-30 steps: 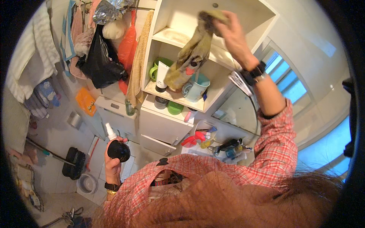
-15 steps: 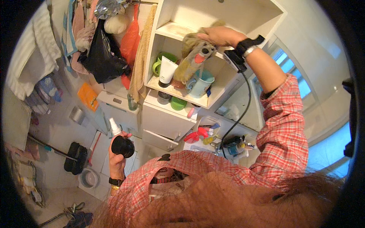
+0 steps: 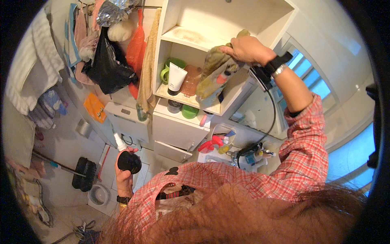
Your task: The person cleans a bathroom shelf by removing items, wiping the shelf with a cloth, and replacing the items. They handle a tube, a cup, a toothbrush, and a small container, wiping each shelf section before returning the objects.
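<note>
While the left grip (image 3: 123, 176) clasps a black object (image 3: 129, 163), the right grip (image 3: 249, 49) clutches dog-faced fabric (image 3: 216, 68).

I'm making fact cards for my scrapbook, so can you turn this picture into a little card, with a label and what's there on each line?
Left hand: holding a black round-ended object, with a white nozzle beside it
Right hand: gripping a furry greenish-brown cloth with a dog-like face
White shelves: white tube, green cup, pinkish see-through container
Hanging: black bag, red bag, tan towel
Low down: black brush, white basin
Clothes: red checked shirt
</note>
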{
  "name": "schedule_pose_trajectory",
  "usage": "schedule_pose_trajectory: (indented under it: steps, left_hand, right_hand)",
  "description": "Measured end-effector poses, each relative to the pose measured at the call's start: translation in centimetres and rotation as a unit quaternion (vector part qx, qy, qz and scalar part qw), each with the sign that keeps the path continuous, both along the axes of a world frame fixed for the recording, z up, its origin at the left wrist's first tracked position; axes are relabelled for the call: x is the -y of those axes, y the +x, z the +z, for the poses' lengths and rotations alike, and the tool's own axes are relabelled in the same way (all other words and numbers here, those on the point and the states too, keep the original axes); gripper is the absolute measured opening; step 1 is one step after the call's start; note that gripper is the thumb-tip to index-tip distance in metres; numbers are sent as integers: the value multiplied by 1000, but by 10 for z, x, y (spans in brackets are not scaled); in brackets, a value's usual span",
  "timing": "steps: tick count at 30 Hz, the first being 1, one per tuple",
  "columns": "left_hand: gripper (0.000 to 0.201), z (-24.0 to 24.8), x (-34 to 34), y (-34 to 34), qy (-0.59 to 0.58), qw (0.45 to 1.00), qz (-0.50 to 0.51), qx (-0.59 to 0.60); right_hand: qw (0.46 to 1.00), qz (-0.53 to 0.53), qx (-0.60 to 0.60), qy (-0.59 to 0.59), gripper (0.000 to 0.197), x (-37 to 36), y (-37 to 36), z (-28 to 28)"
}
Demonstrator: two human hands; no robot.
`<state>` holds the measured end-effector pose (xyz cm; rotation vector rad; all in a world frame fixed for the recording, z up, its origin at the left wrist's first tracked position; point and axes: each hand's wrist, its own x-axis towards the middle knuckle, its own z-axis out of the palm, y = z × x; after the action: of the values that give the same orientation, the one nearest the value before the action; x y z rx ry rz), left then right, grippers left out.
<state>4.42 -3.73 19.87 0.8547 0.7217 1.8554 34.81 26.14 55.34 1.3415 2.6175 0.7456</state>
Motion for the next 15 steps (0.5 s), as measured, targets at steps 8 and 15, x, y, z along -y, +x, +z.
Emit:
schedule_pose_trajectory:
  steps: [8,15]
  left_hand:
    - [82,-8,-4,-12,-28,1000,13,-7]
    - [82,-5,-6,-16,-31,999,26,-4]
  right_hand:
    - [978,178,-36,103,28,54,21,-23]
    - [958,182,-148,167,28,70,32,39]
